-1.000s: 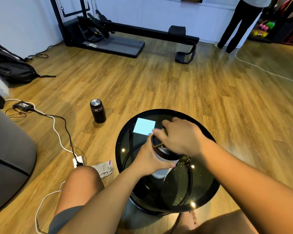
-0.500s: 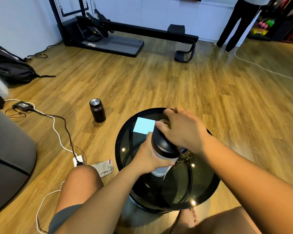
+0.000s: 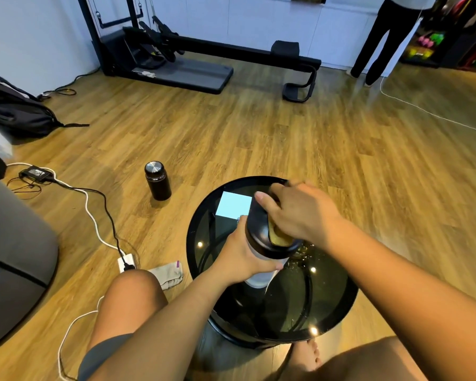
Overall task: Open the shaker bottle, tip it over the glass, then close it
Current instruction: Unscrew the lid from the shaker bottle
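The shaker bottle (image 3: 260,276) has a frosted pale body and a black lid (image 3: 256,229) with a yellow-brown flip cap. It is tilted, lid toward me and to the right, above the round black glass table (image 3: 201,243). My left hand (image 3: 242,254) wraps around the bottle's body. My right hand (image 3: 302,213) sits over the top of the lid, thumb on the lid's far edge, fingers around the cap. The glass (image 3: 302,250) is barely visible as clear glints just right of the lid, mostly hidden under my right hand.
A pale blue square note (image 3: 235,204) lies on the table's far side. On the wooden floor stand a dark flask (image 3: 157,181), a power strip with cables (image 3: 125,264) and a folded cloth (image 3: 168,273). A person's legs (image 3: 379,42) stand far right, beside exercise equipment (image 3: 193,59).
The bottle has tipped further and risen a little, its lid now facing me. My right hand slid from covering the lid to its far upper edge. My left hand keeps its grip.
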Motion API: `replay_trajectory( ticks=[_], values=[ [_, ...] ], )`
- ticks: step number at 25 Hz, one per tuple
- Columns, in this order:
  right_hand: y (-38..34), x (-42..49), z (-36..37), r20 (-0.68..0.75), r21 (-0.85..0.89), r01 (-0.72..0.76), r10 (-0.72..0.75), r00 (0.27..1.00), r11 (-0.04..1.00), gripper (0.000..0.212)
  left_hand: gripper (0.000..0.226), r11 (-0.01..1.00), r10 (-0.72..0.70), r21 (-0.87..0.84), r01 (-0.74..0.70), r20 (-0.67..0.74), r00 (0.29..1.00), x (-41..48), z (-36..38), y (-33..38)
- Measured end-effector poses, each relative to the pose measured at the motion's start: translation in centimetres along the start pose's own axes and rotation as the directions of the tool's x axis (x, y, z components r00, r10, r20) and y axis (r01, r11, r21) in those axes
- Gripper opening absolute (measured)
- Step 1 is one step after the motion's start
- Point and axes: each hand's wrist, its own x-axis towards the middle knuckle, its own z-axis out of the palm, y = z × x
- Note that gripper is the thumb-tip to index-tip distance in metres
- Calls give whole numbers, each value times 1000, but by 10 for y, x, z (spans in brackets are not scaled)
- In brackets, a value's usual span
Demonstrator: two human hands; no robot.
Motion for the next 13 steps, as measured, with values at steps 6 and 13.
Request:
replay_trajectory(
  ticks=[6,13],
  values=[
    [-36,-9,14,60,23,312,-313,948,950,40,80,996,1,92,-9,83,997,0,3,-6],
    [-7,-4,-7,21,-60,-10,11,1000,998,61,98,1000,-15,18,15,13,1000,-1,0,0]
  ],
)
